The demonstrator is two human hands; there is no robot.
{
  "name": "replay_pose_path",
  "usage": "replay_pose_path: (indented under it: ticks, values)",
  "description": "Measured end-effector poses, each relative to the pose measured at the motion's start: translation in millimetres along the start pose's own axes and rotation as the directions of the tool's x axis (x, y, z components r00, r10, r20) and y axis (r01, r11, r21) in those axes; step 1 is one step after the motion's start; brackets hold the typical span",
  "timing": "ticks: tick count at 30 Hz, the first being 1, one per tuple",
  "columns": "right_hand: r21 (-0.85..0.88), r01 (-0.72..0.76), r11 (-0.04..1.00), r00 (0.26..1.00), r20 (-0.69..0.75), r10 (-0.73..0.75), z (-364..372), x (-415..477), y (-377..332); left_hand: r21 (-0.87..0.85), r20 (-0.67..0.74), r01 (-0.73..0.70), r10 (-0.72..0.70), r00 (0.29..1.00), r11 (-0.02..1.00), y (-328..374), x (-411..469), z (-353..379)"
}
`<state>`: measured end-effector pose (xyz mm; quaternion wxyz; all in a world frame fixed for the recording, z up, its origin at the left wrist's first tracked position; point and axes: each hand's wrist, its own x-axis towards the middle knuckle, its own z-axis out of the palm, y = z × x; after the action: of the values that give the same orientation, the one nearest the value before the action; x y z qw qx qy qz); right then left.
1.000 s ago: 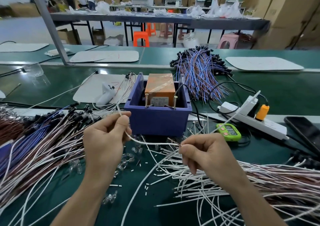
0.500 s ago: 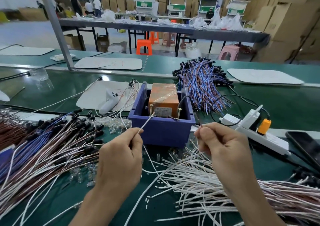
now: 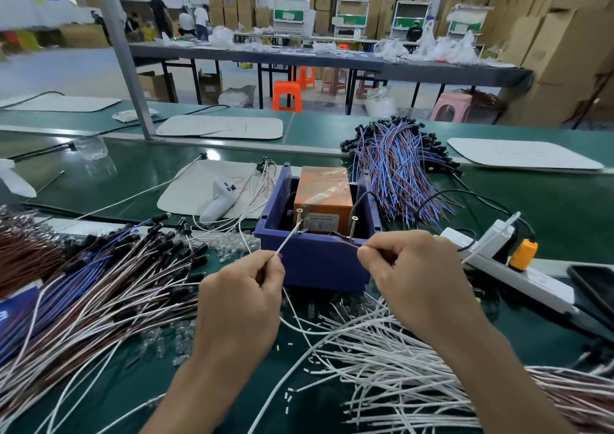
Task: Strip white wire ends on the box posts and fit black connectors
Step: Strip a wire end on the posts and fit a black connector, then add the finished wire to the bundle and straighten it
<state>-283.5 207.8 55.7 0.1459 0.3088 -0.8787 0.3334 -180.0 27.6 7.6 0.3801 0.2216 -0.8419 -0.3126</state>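
Observation:
A purple box [image 3: 315, 261] stands on the green bench with an orange block [image 3: 324, 196] inside and two brass screw posts, left post [image 3: 299, 216] and right post [image 3: 354, 224], at its near wall. My left hand [image 3: 242, 304] pinches one end of a white wire [image 3: 288, 241], whose tip reaches the base of the left post. My right hand [image 3: 412, 277] pinches the wire's other end close to the right post. The wire's slack loops below both hands. Loose white wires [image 3: 382, 360] lie in a heap under my right forearm.
Finished wires with black connectors [image 3: 109, 284] pile at the left. A blue and brown bundle [image 3: 398, 168] lies behind the box. A power strip [image 3: 505, 264] with an orange plug, a phone [image 3: 594, 287], a white handheld tool [image 3: 217, 203] and clear small parts [image 3: 232, 244] surround the box.
Both hands rose from low in front of the box up to its near wall. The wire ends, held level between the hands before, now point at the two posts.

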Motion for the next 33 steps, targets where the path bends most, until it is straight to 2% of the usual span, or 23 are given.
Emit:
replay_pose_path:
  ticks: [6,13,15,17,21,23,25,27,29,31,33]
  values:
    - [-0.069,-0.015,0.998,0.993,-0.121,0.007,3,5,5,0.003,-0.019,0.026,-0.026,0.999,1.000,-1,2,-1]
    - [-0.074,-0.050,0.996,0.992,-0.118,0.041,5,6,3,-0.015,-0.033,0.016,-0.016,0.999,1.000,0,2,-1]
    - [-0.050,-0.031,0.998,0.999,-0.043,0.028,2,5,1,-0.025,-0.037,0.006,-0.007,0.999,1.000,0,2,-2]
    - [-0.056,-0.018,0.998,0.994,0.104,0.024,-4,3,-4,-0.063,-0.032,-0.003,0.001,0.999,0.998,2,-1,-4]
    - [-0.230,-0.006,0.973,0.924,0.371,0.093,-17,-9,-9,-0.176,-0.036,0.022,-0.029,0.999,0.984,4,-4,-9]
    - [-0.272,-0.020,0.962,0.872,0.466,0.150,-21,-21,-7,-0.424,0.000,0.155,-0.171,0.985,0.892,1,0,-10]
    - [-0.257,-0.054,0.965,0.834,0.520,0.185,-24,-36,-3,-0.620,0.084,0.297,-0.315,0.945,0.726,-2,5,-12]
    - [-0.299,-0.037,0.953,0.850,0.492,0.188,-25,-51,2,-0.696,0.156,0.372,-0.376,0.913,0.614,-1,8,-17]
    - [-0.335,0.005,0.942,0.942,0.317,0.108,-22,-62,6,-0.738,0.191,0.411,-0.418,0.888,0.535,1,10,-20]
    - [-0.282,-0.017,0.959,0.991,0.122,0.053,-17,-67,6,-0.743,0.138,0.397,-0.458,0.878,0.539,1,10,-20]
    - [-0.252,-0.045,0.967,0.991,0.108,0.074,-11,-68,3,-0.714,0.018,0.329,-0.452,0.892,0.619,2,7,-20]
